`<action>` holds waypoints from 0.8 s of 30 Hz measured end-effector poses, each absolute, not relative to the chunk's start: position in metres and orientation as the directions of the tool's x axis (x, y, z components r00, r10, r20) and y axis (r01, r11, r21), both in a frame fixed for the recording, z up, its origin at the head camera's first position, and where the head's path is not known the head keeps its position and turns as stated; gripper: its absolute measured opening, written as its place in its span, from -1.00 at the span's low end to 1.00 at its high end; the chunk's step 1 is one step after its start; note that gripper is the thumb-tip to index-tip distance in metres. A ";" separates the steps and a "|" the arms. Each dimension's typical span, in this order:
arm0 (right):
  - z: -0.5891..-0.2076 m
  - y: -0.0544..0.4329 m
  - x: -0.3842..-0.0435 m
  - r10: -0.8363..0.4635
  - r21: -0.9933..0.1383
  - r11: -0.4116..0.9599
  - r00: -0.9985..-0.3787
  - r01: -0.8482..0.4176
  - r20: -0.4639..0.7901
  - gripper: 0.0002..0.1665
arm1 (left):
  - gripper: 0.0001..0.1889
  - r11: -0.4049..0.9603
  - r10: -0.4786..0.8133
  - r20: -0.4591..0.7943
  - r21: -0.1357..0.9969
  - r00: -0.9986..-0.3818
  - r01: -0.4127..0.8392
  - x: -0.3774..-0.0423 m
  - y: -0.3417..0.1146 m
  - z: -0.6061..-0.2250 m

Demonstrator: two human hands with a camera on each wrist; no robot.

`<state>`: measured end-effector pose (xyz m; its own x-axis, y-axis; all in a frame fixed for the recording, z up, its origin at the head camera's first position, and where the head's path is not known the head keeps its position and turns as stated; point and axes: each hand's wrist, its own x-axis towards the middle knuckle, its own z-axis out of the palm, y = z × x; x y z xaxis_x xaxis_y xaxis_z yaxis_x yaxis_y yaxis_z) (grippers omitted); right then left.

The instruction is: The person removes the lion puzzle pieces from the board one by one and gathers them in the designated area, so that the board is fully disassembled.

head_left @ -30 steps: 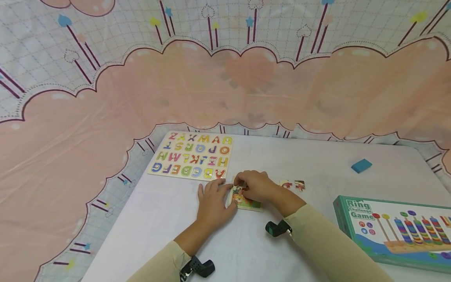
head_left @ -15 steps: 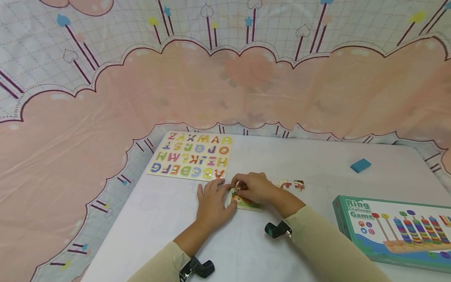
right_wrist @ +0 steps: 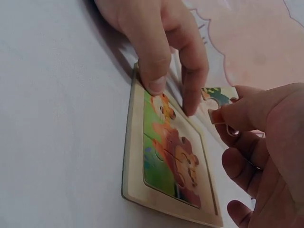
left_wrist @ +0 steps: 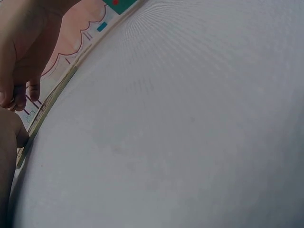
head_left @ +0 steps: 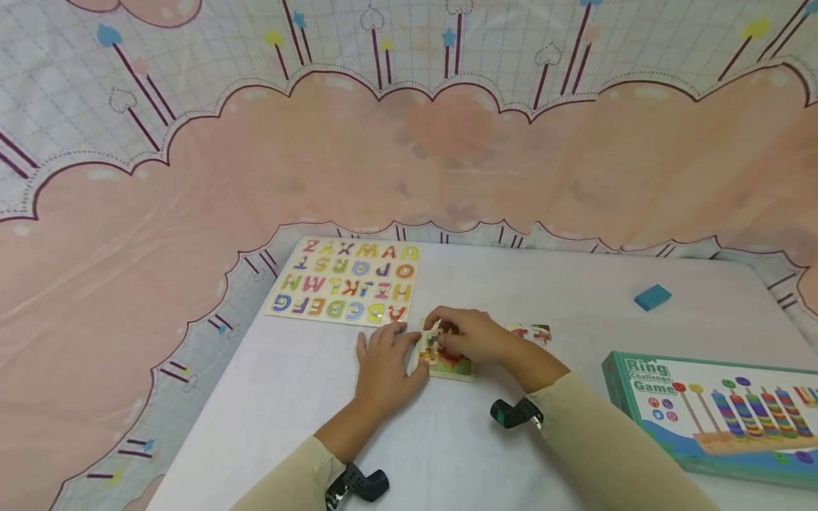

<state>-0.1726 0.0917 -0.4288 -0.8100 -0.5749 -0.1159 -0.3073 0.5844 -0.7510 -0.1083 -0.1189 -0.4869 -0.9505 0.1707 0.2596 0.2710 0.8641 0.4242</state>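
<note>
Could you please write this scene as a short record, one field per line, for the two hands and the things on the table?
Left hand: thumb rests on the frame of the puzzle tray
Right hand: pinches a puzzle piece, not seated in the tray
Tray picture: partly filled, bare wood showing
Loose pieces: two visible, beside the right wrist
Alphabet board: flat, beyond the left hand
Blue block: far right
Game box: near right, labelled Ring Challenge Game
</note>
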 end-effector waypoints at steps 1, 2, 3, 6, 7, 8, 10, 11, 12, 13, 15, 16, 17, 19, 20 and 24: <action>-0.427 0.093 -0.172 -0.572 -0.758 0.584 -0.810 -0.292 -0.128 -0.68 | -0.51 0.864 0.171 0.263 0.424 -0.950 0.273 -0.108 -0.119 -0.486; -0.426 0.095 -0.172 -0.570 -0.761 0.585 -0.810 -0.282 -0.138 -0.67 | -0.51 0.863 0.171 0.265 0.424 -0.949 0.274 -0.108 -0.118 -0.485; -0.425 0.097 -0.171 -0.567 -0.764 0.586 -0.811 -0.272 -0.146 -0.66 | -0.51 0.863 0.171 0.266 0.424 -0.949 0.275 -0.108 -0.118 -0.485; -0.422 0.103 -0.170 -0.551 -0.758 0.598 -0.820 -0.262 -0.152 -0.65 | -0.51 0.863 0.171 0.269 0.424 -0.948 0.276 -0.108 -0.118 -0.483; -0.422 0.105 -0.169 -0.544 -0.755 0.603 -0.825 -0.258 -0.152 -0.65 | -0.51 0.863 0.171 0.266 0.425 -0.949 0.274 -0.108 -0.118 -0.483; -0.422 0.107 -0.169 -0.538 -0.750 0.609 -0.829 -0.257 -0.153 -0.65 | -0.50 0.863 0.171 0.262 0.426 -0.950 0.273 -0.107 -0.118 -0.483; -0.422 0.113 -0.168 -0.529 -0.742 0.618 -0.836 -0.261 -0.146 -0.66 | -0.50 0.863 0.171 0.255 0.428 -0.952 0.270 -0.107 -0.118 -0.484; -0.422 0.115 -0.168 -0.523 -0.737 0.622 -0.841 -0.263 -0.142 -0.66 | -0.49 0.864 0.171 0.251 0.427 -0.953 0.267 -0.108 -0.118 -0.484; -0.423 0.118 -0.168 -0.521 -0.735 0.624 -0.842 -0.266 -0.137 -0.66 | -0.49 0.864 0.170 0.247 0.427 -0.954 0.265 -0.108 -0.118 -0.485; -0.422 0.120 -0.168 -0.517 -0.733 0.627 -0.845 -0.263 -0.139 -0.66 | -0.49 0.864 0.170 0.244 0.428 -0.955 0.264 -0.109 -0.119 -0.486; -0.423 0.126 -0.167 -0.520 -0.727 0.629 -0.844 -0.276 -0.129 -0.67 | -0.48 0.865 0.170 0.240 0.428 -0.956 0.261 -0.110 -0.119 -0.487; -0.423 0.128 -0.167 -0.520 -0.722 0.633 -0.845 -0.280 -0.128 -0.67 | -0.48 0.866 0.169 0.237 0.428 -0.957 0.259 -0.110 -0.119 -0.488; -0.424 0.131 -0.167 -0.520 -0.718 0.636 -0.845 -0.283 -0.128 -0.68 | -0.48 0.866 0.169 0.236 0.429 -0.957 0.258 -0.110 -0.119 -0.489; -0.425 0.136 -0.167 -0.517 -0.708 0.646 -0.845 -0.284 -0.133 -0.69 | -0.48 0.864 0.169 0.236 0.431 -0.957 0.259 -0.110 -0.119 -0.490; -0.426 0.139 -0.167 -0.518 -0.701 0.652 -0.845 -0.288 -0.135 -0.69 | -0.48 0.864 0.169 0.237 0.432 -0.957 0.260 -0.111 -0.119 -0.490; -0.429 0.149 -0.167 -0.510 -0.675 0.679 -0.847 -0.289 -0.151 -0.70 | -0.48 0.865 0.169 0.240 0.430 -0.956 0.260 -0.111 -0.120 -0.492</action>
